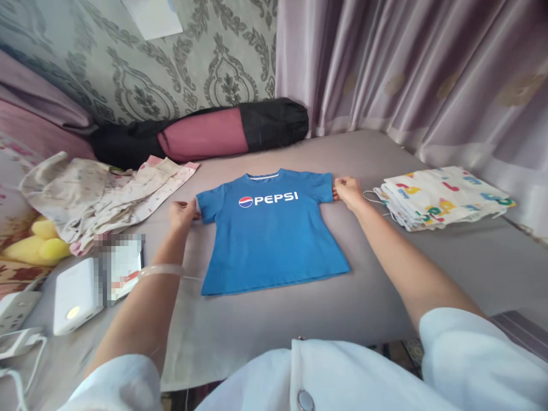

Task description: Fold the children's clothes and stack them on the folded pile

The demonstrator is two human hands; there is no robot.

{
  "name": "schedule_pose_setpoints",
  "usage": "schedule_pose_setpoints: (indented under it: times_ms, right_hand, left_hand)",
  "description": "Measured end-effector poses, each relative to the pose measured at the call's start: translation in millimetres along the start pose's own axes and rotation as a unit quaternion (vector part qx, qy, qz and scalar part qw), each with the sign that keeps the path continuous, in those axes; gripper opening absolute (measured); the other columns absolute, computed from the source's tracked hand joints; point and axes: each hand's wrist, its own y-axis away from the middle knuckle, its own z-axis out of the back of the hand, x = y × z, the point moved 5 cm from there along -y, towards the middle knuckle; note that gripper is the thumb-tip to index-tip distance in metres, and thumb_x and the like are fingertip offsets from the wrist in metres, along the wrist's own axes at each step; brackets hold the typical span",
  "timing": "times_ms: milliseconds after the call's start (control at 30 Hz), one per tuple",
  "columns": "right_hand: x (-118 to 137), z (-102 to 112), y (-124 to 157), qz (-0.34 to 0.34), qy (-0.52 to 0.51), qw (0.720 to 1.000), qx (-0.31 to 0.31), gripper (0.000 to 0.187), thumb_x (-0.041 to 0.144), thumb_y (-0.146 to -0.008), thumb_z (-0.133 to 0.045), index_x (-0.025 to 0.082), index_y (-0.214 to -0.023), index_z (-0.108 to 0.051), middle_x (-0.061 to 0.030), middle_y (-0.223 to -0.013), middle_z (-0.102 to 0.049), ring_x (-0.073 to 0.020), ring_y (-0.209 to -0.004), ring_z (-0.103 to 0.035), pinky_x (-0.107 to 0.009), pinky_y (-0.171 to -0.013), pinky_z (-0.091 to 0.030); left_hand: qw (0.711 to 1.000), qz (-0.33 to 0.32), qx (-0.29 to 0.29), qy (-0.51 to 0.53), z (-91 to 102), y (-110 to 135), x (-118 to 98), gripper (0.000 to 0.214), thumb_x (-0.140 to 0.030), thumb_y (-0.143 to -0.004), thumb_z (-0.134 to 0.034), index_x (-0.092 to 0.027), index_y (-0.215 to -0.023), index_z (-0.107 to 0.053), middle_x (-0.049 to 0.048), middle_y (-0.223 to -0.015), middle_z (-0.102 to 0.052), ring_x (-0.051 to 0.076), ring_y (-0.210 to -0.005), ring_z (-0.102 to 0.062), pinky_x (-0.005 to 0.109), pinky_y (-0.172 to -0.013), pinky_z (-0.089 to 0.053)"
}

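Lying on grey cloth near curtains is a blue T-shirt.

Across the chest of the blue short-sleeved fabric T-shirt stands the white capital lettering "PEPSI", with a round red, white and blue emblem just left of the word, while the flat rectangular dark-edged device shows a pixelated, unreadable face.
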Motion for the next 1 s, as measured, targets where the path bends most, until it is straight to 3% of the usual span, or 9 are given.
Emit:
schedule_pose_setpoints:
  times_ms: [100,233,400,533,700,900,1000]
  right_hand:
    - [-11,9,29,-0.022,-0.061,0.997,0.044,0.018,0.025,-0.095,-0.046,0.016,-0.099,-0.062,-0.0079,-0.081,-0.07,-0.0116,-0.057,-0.062,-0.022,-0.053,-0.05]
    - [-23,12,77,0.004,0.007,0.988,0.156,0.014,0.022,-0.091,-0.049,0.017,-0.082,-0.059,-0.0005,-0.059,-0.061,-0.0073,-0.041,-0.047,-0.018,-0.039,-0.034]
    - [-37,11,117,0.091,0.121,0.962,0.227,0.034,0.042,-0.088,-0.05,0.019,-0.063,-0.053,0.0016,-0.051,-0.056,-0.009,-0.042,-0.046,-0.021,-0.043,-0.03]
    - [-34,17,141,0.18,0.182,0.941,0.223,0.049,0.059,-0.083,-0.047,0.02,-0.053,-0.047,0.0034,-0.047,-0.046,-0.0106,-0.049,-0.043,-0.024,-0.049,-0.026]
    - [-30,24,163,0.194,0.202,0.925,0.256,0.045,0.057,-0.081,-0.047,0.021,-0.055,-0.047,0.0048,-0.048,-0.04,-0.0106,-0.05,-0.039,-0.026,-0.051,-0.024]
    - [-31,29,163,0.176,0.226,0.919,0.273,0.041,0.054,-0.079,-0.049,0.021,-0.055,-0.045,0.0048,-0.05,-0.042,-0.0105,-0.052,-0.039,-0.026,-0.052,-0.024]
    - [-33,29,162,0.163,0.23,0.917,0.28,0.04,0.053,-0.078,-0.05,0.02,-0.056,-0.046,0.0047,-0.052,-0.045,-0.0103,-0.052,-0.04,-0.025,-0.051,-0.024]
  left_hand:
    - [0.997,0.043,-0.007,0.058,14.8,26,17,0.032,-0.04,-0.079,-0.056,-0.014,-0.097,-0.055,0.0008,-0.06,-0.057,0.016,-0.054,-0.059,0.028,-0.055,-0.049]
    - [0.996,0.028,0.059,0.061,22.7,77,30,0.031,-0.045,-0.067,-0.067,-0.019,-0.08,-0.058,-0.0016,-0.057,-0.056,0.013,-0.049,-0.053,0.025,-0.05,-0.044]
    - [0.989,-0.009,0.15,-0.015,21.9,140,31,0.042,-0.06,-0.063,-0.064,-0.02,-0.073,-0.062,-0.0016,-0.054,-0.052,0.014,-0.052,-0.048,0.026,-0.049,-0.038]
    - [0.983,-0.054,0.151,-0.087,20.9,176,20,0.047,-0.067,-0.066,-0.055,-0.02,-0.062,-0.058,-0.002,-0.052,-0.046,0.014,-0.053,-0.042,0.026,-0.049,-0.03]
    - [0.985,-0.058,0.134,-0.089,20.2,199,11,0.05,-0.067,-0.067,-0.054,-0.02,-0.053,-0.045,-0.0046,-0.05,-0.034,0.011,-0.052,-0.034,0.025,-0.05,-0.025]
    - [0.99,0.033,0.135,0.026,19.3,200,21,0.048,-0.065,-0.061,-0.064,-0.021,-0.066,-0.046,-0.007,-0.052,-0.04,0.009,-0.048,-0.035,0.022,-0.047,-0.027]
    - [0.991,0.03,0.13,0.013,20.5,197,28,0.048,-0.064,-0.059,-0.066,-0.021,-0.067,-0.046,-0.0078,-0.05,-0.04,0.008,-0.046,-0.034,0.021,-0.046,-0.025]
